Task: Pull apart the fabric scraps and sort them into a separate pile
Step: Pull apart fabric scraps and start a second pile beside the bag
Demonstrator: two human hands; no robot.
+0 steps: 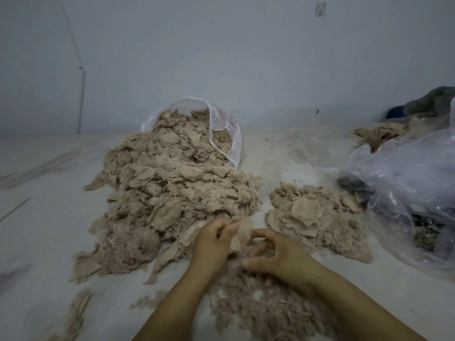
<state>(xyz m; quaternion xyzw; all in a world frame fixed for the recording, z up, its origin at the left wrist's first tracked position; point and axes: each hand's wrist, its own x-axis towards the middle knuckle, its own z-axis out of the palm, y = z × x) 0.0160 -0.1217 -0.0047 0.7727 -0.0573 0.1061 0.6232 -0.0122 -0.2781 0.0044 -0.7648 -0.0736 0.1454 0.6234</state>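
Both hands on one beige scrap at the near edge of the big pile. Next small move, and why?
Probably draw the hands apart to peel the scrap, then drop the pieces on the smaller pile to the right. The left hand and right hand both pinch it between them, just in front of the big pile, so it seems gripped and not yet separated.

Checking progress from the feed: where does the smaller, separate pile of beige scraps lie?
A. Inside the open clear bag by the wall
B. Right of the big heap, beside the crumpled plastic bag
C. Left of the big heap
B: the smaller pile lies on the surface to the right of the big heap, next to the crumpled plastic bag at the right edge.
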